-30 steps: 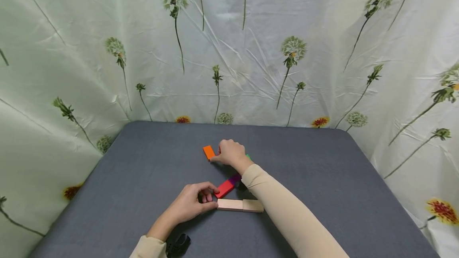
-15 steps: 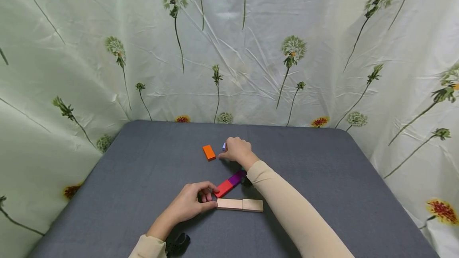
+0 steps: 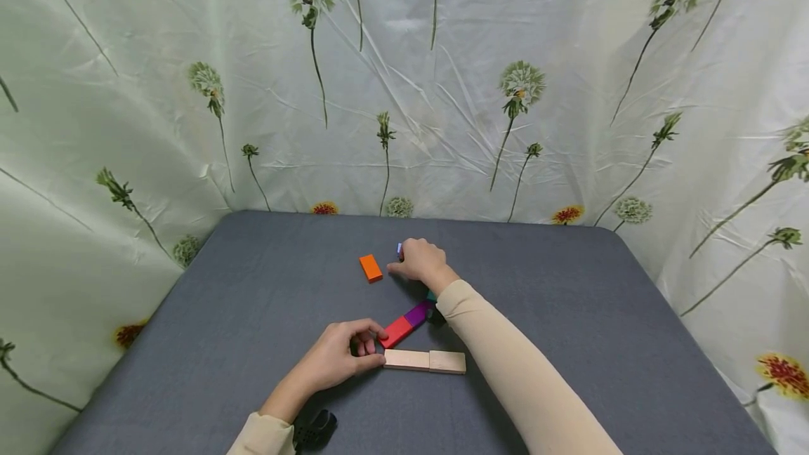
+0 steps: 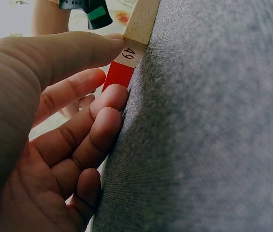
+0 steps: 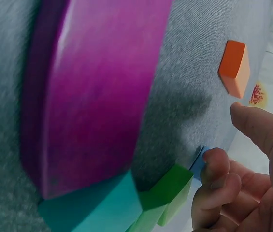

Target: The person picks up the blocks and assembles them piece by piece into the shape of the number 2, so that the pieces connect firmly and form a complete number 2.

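Note:
My left hand [image 3: 339,357] rests at the corner where two rows of blocks meet. Its thumb touches the left end of a plain wooden block [image 3: 406,360]; its index finger touches a red block [image 3: 396,333]. Farther out, my right hand [image 3: 422,261] has its bent fingertips against a small blue block [image 5: 200,162]. The thumb stands apart, pointing toward an orange block [image 3: 371,268]. A purple block [image 3: 418,313] follows the red one end to end, then a teal block [image 5: 95,208] and a green block [image 5: 167,191], mostly hidden from the head view by the right hand and forearm.
A second wooden block [image 3: 447,362] continues the near row to the right. Everything lies on a grey cloth-covered table [image 3: 569,314]. Behind it hangs a pale curtain [image 3: 455,90] with dandelion prints. A black wrist strap [image 3: 316,432] is on the left wrist.
My right hand has moved right, away from the orange block, which stays where it was; the blue block now shows beside its fingers. The left hand has kept its place.

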The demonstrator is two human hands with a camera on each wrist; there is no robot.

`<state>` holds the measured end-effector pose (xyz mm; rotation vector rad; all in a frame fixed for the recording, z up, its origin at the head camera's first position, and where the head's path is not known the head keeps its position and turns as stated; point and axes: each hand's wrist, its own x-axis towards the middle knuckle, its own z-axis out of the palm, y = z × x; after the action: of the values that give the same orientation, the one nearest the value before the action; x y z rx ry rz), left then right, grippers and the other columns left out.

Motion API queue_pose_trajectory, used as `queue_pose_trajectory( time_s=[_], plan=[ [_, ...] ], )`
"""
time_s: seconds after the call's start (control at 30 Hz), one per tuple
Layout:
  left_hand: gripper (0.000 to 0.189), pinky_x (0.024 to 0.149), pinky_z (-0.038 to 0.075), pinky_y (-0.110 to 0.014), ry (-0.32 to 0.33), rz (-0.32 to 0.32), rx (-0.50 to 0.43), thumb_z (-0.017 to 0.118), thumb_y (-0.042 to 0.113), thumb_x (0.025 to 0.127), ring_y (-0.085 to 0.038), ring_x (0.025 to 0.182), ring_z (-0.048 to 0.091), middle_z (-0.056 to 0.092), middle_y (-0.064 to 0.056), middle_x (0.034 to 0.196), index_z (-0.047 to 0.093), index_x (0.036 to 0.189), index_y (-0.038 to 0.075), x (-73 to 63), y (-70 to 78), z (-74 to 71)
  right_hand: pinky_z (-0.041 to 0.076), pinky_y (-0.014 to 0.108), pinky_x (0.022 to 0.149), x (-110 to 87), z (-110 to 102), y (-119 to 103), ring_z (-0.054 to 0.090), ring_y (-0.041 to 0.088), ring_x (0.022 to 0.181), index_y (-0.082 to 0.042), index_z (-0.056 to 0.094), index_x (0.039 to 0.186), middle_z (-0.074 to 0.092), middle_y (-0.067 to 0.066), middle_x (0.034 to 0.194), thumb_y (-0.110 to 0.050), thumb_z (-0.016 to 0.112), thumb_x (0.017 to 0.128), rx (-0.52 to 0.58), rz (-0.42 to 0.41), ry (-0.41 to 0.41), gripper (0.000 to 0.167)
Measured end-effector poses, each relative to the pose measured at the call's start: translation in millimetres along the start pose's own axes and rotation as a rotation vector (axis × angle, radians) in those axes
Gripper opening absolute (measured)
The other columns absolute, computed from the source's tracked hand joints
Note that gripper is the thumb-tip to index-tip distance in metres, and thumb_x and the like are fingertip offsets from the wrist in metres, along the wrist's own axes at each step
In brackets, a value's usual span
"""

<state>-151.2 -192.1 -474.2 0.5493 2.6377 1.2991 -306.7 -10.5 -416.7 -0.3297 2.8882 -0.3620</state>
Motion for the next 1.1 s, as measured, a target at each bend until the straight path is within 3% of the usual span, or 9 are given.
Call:
queue_pose_trajectory(
  time_s=[0.27, 0.47, 0.67, 0.9, 1.1],
  plan=[
    [0.025, 0.066, 0.048, -0.024, 0.004, 0.002, -0.003, 0.089, 0.024, 0.091, -0.004, 0.073, 0.059, 0.066, 0.011, 0.084, 0.076, 0.112, 0.021, -0.1, 0.9, 0.4, 0.054, 0.035, 0.071, -3.1, 4.0, -10.8, 0.064, 0.014, 0.075, -0.015, 0.077, 0.117, 0.076, 0.001, 0.102, -0.06, 0.075, 0.096, 0.032, -0.072, 0.002, 0.049],
    [0.025, 0.066, 0.048, -0.023, 0.005, 0.01, -0.005, 0.089, 0.024, 0.09, -0.003, 0.073, 0.059, 0.066, 0.011, 0.083, 0.076, 0.112, 0.021, -0.1, 1.3, 0.8, 0.045, 0.032, 0.065, -3.6, 8.9, -19.2, 0.059, 0.014, 0.07, -0.02, 0.072, 0.097, 0.066, -0.003, 0.083, -0.064, 0.079, 0.09, 0.025, -0.085, 0.007, 0.045],
    [0.025, 0.066, 0.048, -0.023, 0.006, 0.012, -0.007, 0.089, 0.023, 0.09, -0.003, 0.073, 0.059, 0.066, 0.011, 0.083, 0.076, 0.112, 0.021, -0.3, 2.3, 1.0, 0.04, 0.033, 0.064, -5.3, 11.2, -22.7, 0.054, 0.016, 0.07, -0.02, 0.063, 0.085, 0.056, -0.003, 0.078, -0.054, 0.084, 0.091, 0.009, -0.084, 0.03, 0.04],
    [0.025, 0.066, 0.048, -0.024, -0.001, 0.001, -0.009, 0.088, 0.024, 0.091, -0.004, 0.074, 0.059, 0.066, 0.011, 0.084, 0.076, 0.113, 0.021, 0.1, 2.5, 0.3, 0.045, 0.034, 0.068, -6.1, 8.6, -20.7, 0.059, 0.016, 0.073, -0.021, 0.068, 0.089, 0.065, -0.003, 0.086, -0.045, 0.084, 0.094, 0.011, -0.074, 0.026, 0.03],
    [0.026, 0.067, 0.048, -0.024, 0.002, -0.022, 0.003, 0.089, 0.024, 0.09, -0.006, 0.075, 0.059, 0.066, 0.011, 0.085, 0.076, 0.112, 0.022, 1.1, 3.0, 0.2, 0.057, 0.042, 0.082, -4.9, 5.8, -15.8, 0.066, 0.019, 0.083, -0.021, 0.078, 0.103, 0.075, -0.001, 0.103, -0.038, 0.084, 0.095, 0.027, -0.075, 0.01, 0.02]
  ],
)
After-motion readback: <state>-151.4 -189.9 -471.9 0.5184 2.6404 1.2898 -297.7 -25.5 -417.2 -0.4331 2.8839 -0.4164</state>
